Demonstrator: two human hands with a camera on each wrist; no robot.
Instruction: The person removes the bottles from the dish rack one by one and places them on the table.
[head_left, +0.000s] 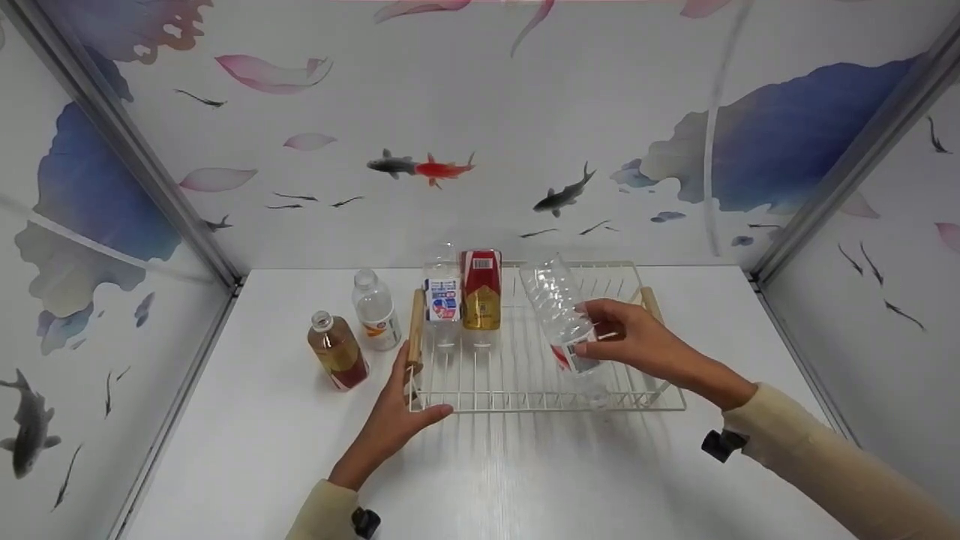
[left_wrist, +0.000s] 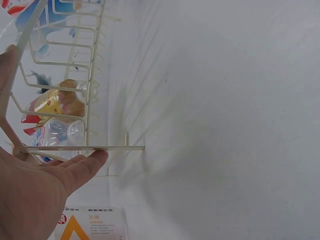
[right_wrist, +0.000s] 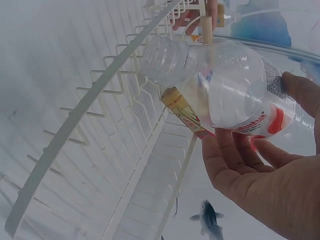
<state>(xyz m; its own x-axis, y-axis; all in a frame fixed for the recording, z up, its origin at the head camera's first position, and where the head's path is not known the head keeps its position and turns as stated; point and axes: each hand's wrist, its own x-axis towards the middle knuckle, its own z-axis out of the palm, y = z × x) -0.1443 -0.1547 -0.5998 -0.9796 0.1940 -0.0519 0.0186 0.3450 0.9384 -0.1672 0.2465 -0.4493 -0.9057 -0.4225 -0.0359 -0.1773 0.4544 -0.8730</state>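
My right hand [head_left: 637, 337] grips an uncapped clear plastic bottle [head_left: 551, 296] between thumb and fingers. It is tilted over the right part of a cream wire rack [head_left: 510, 411] with wooden handles. In the right wrist view the bottle's neck [right_wrist: 162, 60] is toward the wires. At the rack's front left corner, my left hand [head_left: 394, 412] holds the frame, its thumb at the front rim and fingers along the side. Inside the rack, on the left, lie a clear bottle with a blue and white label [head_left: 443, 300] and a red and gold bottle [head_left: 481, 289].
Left of the rack, an uncapped brown-tinted bottle [head_left: 339, 352] and a clear bottle with an orange and white label [head_left: 377, 311] stand on the white table [head_left: 247, 420]. Printed panels with fish and petals [head_left: 480, 97] enclose the back and sides.
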